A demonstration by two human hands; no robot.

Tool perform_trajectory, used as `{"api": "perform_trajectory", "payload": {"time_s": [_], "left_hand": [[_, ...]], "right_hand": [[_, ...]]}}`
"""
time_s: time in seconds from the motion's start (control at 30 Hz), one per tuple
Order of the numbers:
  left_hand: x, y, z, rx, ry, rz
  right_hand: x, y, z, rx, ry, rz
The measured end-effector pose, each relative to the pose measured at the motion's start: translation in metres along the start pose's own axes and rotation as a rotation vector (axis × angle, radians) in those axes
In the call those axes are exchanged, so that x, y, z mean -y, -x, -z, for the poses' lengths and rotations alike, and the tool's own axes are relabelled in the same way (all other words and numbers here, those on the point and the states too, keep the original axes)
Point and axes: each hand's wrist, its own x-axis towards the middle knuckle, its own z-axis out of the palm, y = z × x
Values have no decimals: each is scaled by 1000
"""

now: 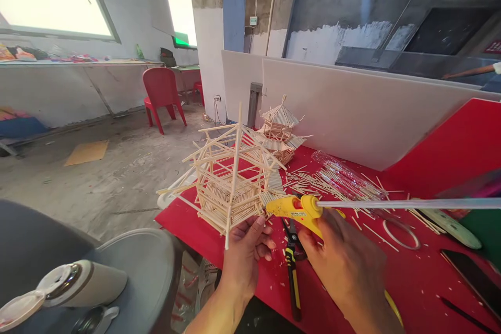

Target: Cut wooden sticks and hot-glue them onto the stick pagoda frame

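A yellow hot glue gun [291, 207] is gripped in my right hand [344, 258]; a long clear glue stick [391, 203] juts from its back. Its nozzle points left, close to the lower right side of a pagoda model [235, 167] built of thin wooden sticks. My left hand [250, 242] is closed at the model's lower edge, thumb up and fingers curled; part of its grip is hidden. Pliers [293, 276] with black and yellow handles lie on the red tabletop [332, 302] between my hands.
Behind stands another stick pagoda [281, 125]. Loose wooden sticks [303, 182], a plastic bag of sticks [344, 172], a tape ring [401, 234] and a phone [473, 279] lie to the right. A grey stool [136, 255] with a thermos [84, 283] is left. Another person's arm [472, 71] shows far right.
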Motion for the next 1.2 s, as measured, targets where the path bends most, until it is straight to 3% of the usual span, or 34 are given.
{"api": "perform_trajectory", "payload": {"time_s": [0.4, 0.73, 1.2], "left_hand": [[1, -1, 2, 4, 1, -4], [-1, -7, -5, -9, -56, -62], [-3, -11, -10, -29, -128, -25]], "right_hand": [[1, 3, 0, 46, -11, -28], [-29, 32, -5, 124, -104, -342], [-48, 47, 1, 234, -311, -579]]}}
